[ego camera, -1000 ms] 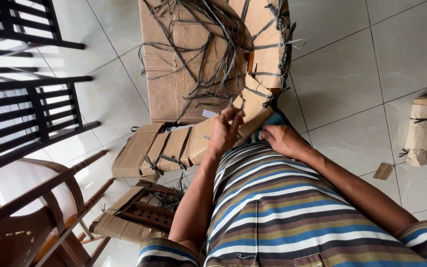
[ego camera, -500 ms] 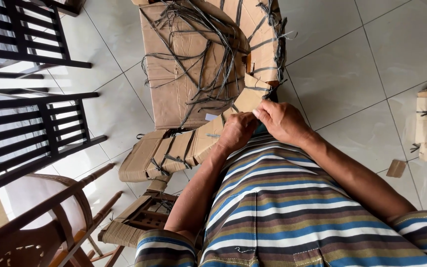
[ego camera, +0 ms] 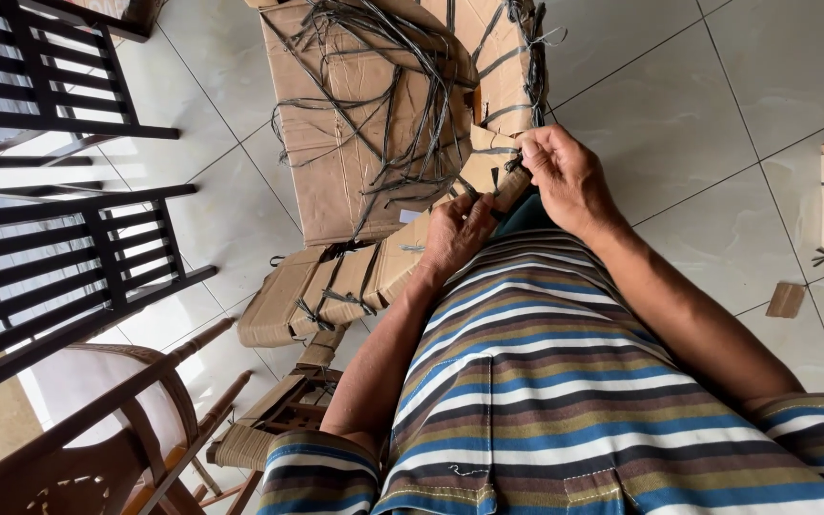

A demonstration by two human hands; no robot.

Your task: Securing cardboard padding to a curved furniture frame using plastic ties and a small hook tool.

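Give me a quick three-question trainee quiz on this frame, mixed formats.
1. True or false: the right hand pinches dark strapping at the cardboard edge.
2. What does the left hand rest on?
3. The dark slatted chairs stand: A) image left, B) image right?

Key: 1 true. 2 the cardboard-wrapped piece. 3 A.
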